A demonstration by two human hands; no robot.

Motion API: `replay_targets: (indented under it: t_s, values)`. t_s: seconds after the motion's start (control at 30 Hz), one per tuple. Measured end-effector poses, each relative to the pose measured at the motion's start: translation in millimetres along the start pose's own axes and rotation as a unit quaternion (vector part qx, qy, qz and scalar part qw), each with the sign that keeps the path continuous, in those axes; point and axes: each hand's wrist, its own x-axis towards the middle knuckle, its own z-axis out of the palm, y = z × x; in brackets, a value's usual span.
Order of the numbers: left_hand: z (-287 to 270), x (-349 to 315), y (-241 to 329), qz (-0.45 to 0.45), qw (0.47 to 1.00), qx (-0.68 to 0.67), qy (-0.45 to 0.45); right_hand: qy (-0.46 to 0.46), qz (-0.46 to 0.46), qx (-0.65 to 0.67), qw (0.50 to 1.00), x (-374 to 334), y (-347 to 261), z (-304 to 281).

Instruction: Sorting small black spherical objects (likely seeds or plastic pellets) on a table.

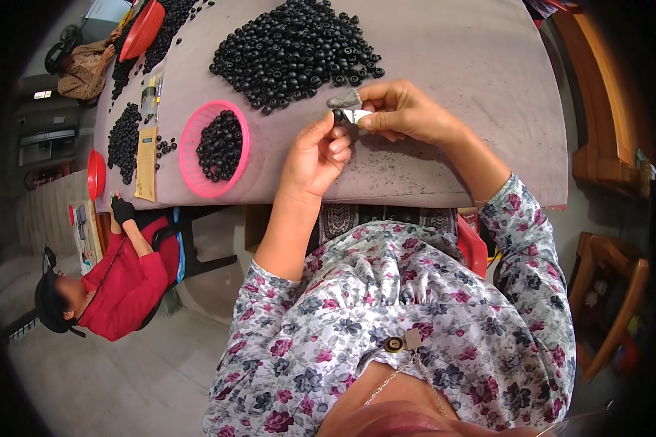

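Observation:
My left hand (317, 156) is closed, its thumb and fingers pinching a small round black bead-like piece (337, 116). Facing it, my right hand (408, 113) grips a small white object (358, 116) between thumb and fingers; its exact kind cannot be made out. The white object's tip meets or nearly meets the black piece. A grey cover (342, 100) wraps one fingertip of my right hand. Beyond both hands lies a big heap of similar black pieces (291, 54), many with a hole. Left of my left hand, a pink plastic basket (184, 149) holds more of them.
The table cloth (444, 44) is greyish, with dark crumbs near my right forearm. At left lie a brown paper packet (146, 164), smaller black heaps (125, 138) and red bowls (143, 30). A person in red (135, 273) sits there; another person (86, 73) works farther off. Wooden furniture (605, 95) stands right.

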Motion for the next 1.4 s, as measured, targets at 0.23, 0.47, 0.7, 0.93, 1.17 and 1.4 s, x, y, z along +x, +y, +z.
replay_targets:
  t_s: [0.23,0.47,0.7,0.93,1.17,1.4]
  values:
    - [6,1,-6,-0.018,1.000,-0.022,-0.003,-0.031,0.000,-0.038,0.999,0,-1,-2]
    - [7,-1,-4,-0.043,0.997,-0.062,-0.009,-0.032,-0.007,-0.019,0.999,-2,-5,0]
    - [22,-48,32,0.165,0.959,0.228,0.018,0.048,-0.024,0.025,0.998,-2,-5,1]
    - [-18,-93,129,0.367,0.617,0.622,0.312,0.168,-0.048,-0.011,0.985,1,-8,-8]
    - [29,-24,48,0.416,0.475,0.765,0.125,0.215,-0.066,0.012,0.974,4,6,-22]
    - [43,58,21,0.360,0.418,0.829,0.095,0.237,-0.035,0.090,0.967,0,-8,-12]
